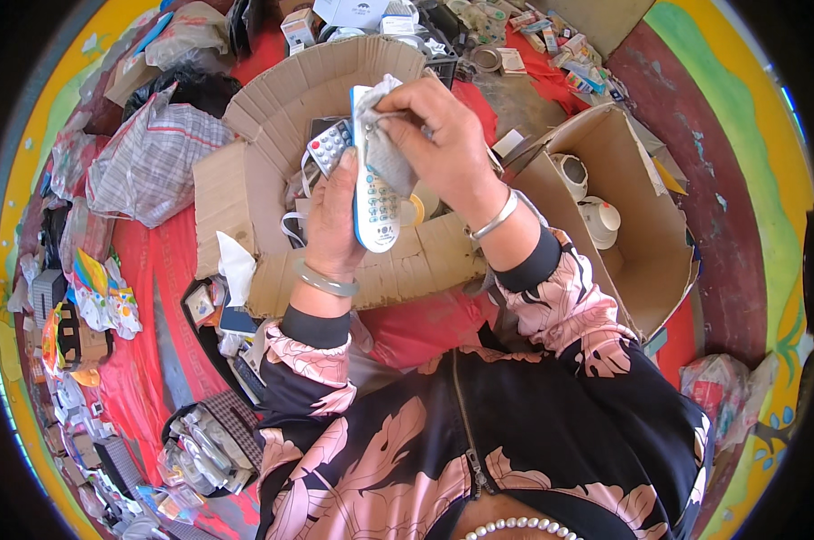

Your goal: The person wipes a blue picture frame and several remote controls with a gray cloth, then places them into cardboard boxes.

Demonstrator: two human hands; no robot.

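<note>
My left hand point(337, 211) is closed round a long white remote control point(377, 205) with blue edges, held upright with its keys facing me. Pinched in my right hand point(438, 135) is a grey cloth point(386, 155), which lies against the remote's upper half and covers part of its face. A second, smaller grey remote control point(329, 146) with a red key shows just left of the white one, by my left fingers; whether I hold it too is unclear. Both hands are above an open cardboard box point(371, 274), whose contents they partly hide.
To the right stands another open cardboard box point(645, 243) with white cups point(598, 222) inside. A checked plastic bag point(155, 157) sits at the left. Bins of small goods point(204, 450) lie lower left on red sheeting point(137, 288). More small packages point(578, 63) crowd the far right.
</note>
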